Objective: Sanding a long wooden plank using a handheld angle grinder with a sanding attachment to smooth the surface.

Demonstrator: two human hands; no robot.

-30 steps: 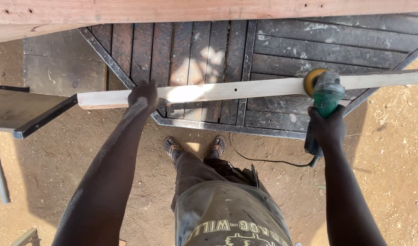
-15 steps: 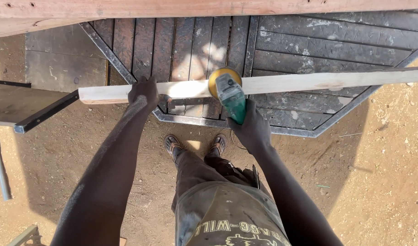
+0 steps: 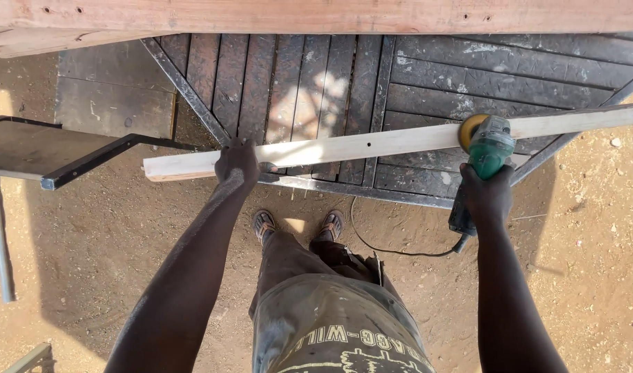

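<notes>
Sanding looks to be the step in hand: the right hand [image 3: 487,197] has its grip clenched round a green corded angle grinder with a yellow disc [image 3: 487,145], the disc against the long pale wooden batten [image 3: 371,144]. The left hand [image 3: 237,164] clamps the batten far along from that grip, arm straight. Next calls for steady pressure while sliding the disc along the wood.
</notes>
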